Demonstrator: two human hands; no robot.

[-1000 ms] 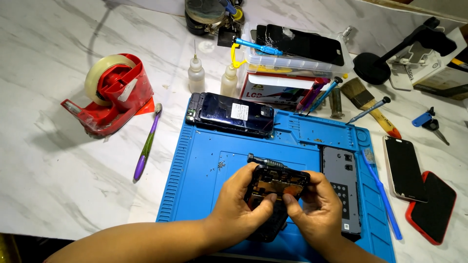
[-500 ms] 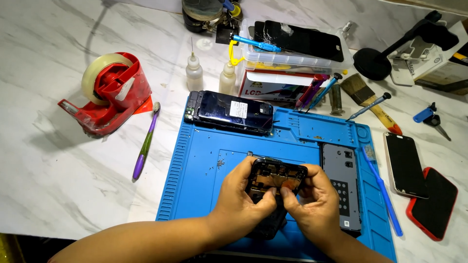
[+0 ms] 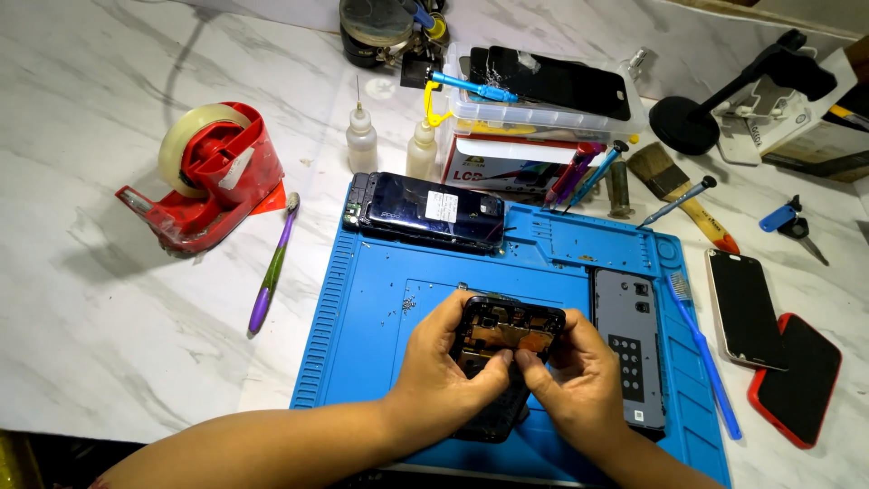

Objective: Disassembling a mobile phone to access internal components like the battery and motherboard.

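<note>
An opened black phone (image 3: 507, 330) with its inner parts showing is held over the blue repair mat (image 3: 380, 308). My left hand (image 3: 444, 367) grips its left side, thumb pressed on the insides. My right hand (image 3: 579, 380) holds the right side, thumb meeting the left thumb at the middle. The phone's lower end is hidden under my hands. A grey phone back cover (image 3: 629, 349) lies on the mat just right of my right hand. A dark blue phone (image 3: 425, 210) lies across the mat's top left corner.
A red tape dispenser (image 3: 208, 177) and a purple toothbrush (image 3: 272, 267) lie left of the mat. Two small squeeze bottles (image 3: 362, 140), a clear parts box (image 3: 543, 100), screwdrivers (image 3: 674, 201), a paintbrush (image 3: 679, 195), a blue brush (image 3: 701, 358) and two phones (image 3: 747, 308) lie behind and to the right.
Both hands with the opened phone have stayed over the mat; the thumbs have shifted slightly on the phone's insides. The view has drifted a little.
</note>
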